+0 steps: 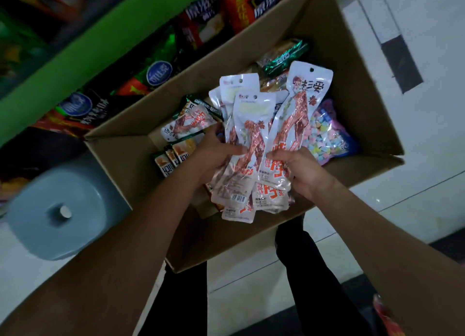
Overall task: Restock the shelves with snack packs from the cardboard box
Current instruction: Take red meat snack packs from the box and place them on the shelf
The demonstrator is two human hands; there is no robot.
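Observation:
An open cardboard box (357, 66) stands on the floor in front of me. Above its middle I hold a fan of several white snack packs (254, 134) printed with reddish meat strips. My left hand (214, 157) grips the bundle's lower left side. My right hand (299, 169) pinches the lower right side, including the tallest pack (302, 109). More packs lie in the box: one white pack (186, 127), small green-and-orange packs (173, 157), a green pack (284, 59) and a bag of pastel candies (329, 134).
A green shelf edge (83, 59) runs diagonally at upper left, with dark and red snack bags (156, 74) stacked behind and below it. A pale blue round stool (63, 210) stands left of the box. White tiled floor (415, 172) lies to the right. My dark-trousered legs are below.

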